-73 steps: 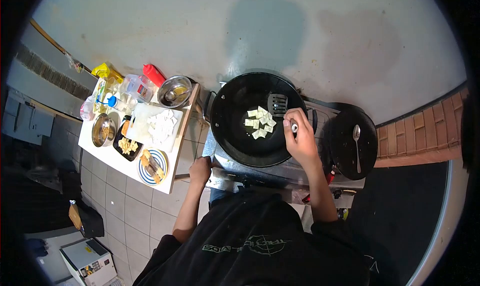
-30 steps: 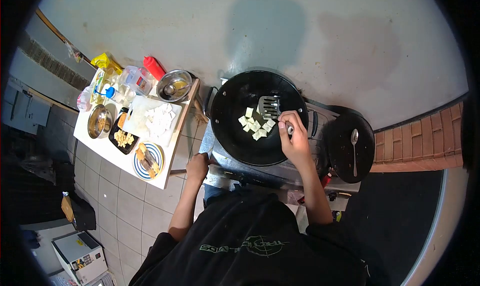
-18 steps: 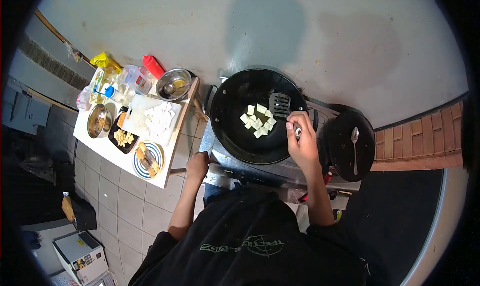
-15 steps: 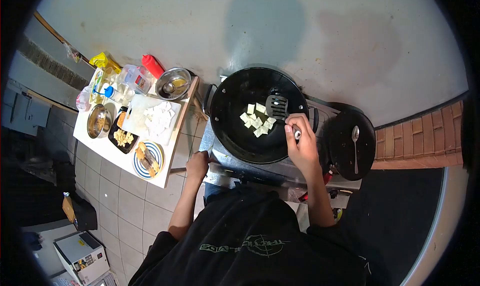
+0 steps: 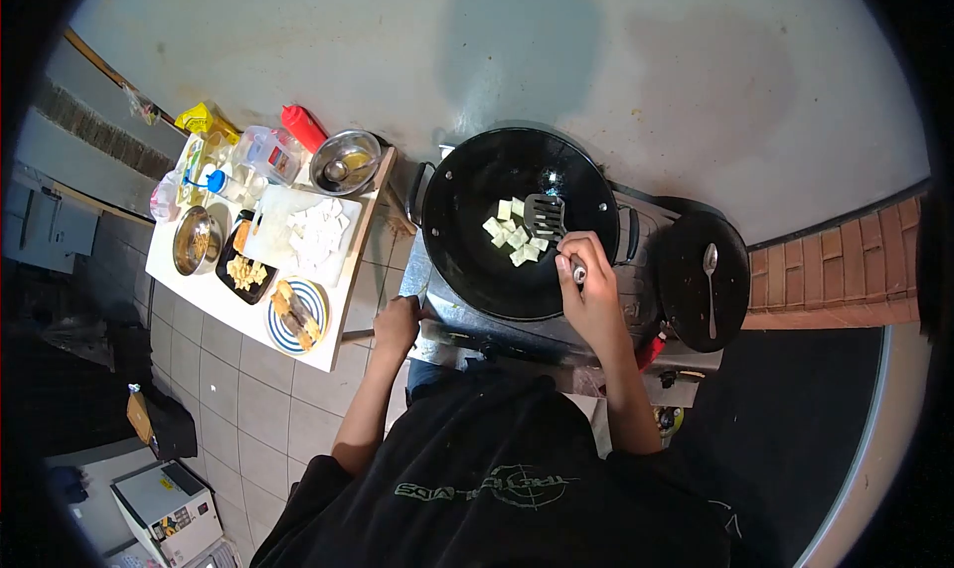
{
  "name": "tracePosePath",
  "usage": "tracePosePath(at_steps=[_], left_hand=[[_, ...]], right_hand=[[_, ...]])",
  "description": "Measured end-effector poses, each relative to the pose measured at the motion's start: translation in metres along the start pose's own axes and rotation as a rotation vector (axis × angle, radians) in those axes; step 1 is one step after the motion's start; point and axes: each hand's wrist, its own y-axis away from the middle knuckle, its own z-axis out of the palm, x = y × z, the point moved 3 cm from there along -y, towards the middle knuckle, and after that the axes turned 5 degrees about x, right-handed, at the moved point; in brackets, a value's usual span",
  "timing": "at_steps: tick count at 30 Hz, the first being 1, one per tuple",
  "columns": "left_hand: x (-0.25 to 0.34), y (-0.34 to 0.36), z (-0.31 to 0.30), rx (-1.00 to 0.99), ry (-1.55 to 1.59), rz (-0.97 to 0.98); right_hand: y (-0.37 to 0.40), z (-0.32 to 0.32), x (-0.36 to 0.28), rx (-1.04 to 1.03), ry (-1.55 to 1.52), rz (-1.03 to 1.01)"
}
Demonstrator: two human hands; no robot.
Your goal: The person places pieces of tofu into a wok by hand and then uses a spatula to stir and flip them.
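My right hand [image 5: 593, 288] is closed round the handle of a black slotted spatula [image 5: 545, 215]. The spatula's head rests inside a large black wok [image 5: 477, 280], touching or right beside a cluster of pale cubes that look like tofu [image 5: 516, 236]. Near the front left of the stove [image 5: 442, 305], below the wok, my left hand [image 5: 397, 324] is curled into a fist. Whatever its fingers may hold is hidden.
Left of the wok, a white table [image 5: 204, 292] bears a cutting board [image 5: 270, 232] with white pieces, a striped plate [image 5: 316, 307], a black tray [image 5: 235, 282], steel bowls [image 5: 345, 190] and bottles. A spoon [image 5: 711, 288] lies on a round black surface [image 5: 679, 270] at right.
My right hand has brought the spatula slightly left, closer to the pale cubes. My left hand stays closed at nearly the same spot.
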Motion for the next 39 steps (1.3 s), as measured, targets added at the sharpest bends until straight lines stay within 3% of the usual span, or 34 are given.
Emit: tracePosePath(at_steps=[7,24,34,39], left_hand=[[0.0,0.0,0.002,-0.009,0.037,0.0],[0.0,0.001,0.004,0.06,-0.002,-0.004],[-0.004,-0.002,0.005,-0.003,0.028,-0.005],[-0.002,0.0,0.003,-0.029,0.05,-0.019]], right_hand=[[-0.003,-0.003,-0.009,-0.055,-0.04,0.047],[-0.012,0.011,0.008,-0.078,-0.074,-0.086],[-0.016,-0.001,0.009,-0.06,-0.051,0.048],[-0.02,0.01,0.008,-0.045,-0.023,0.002]])
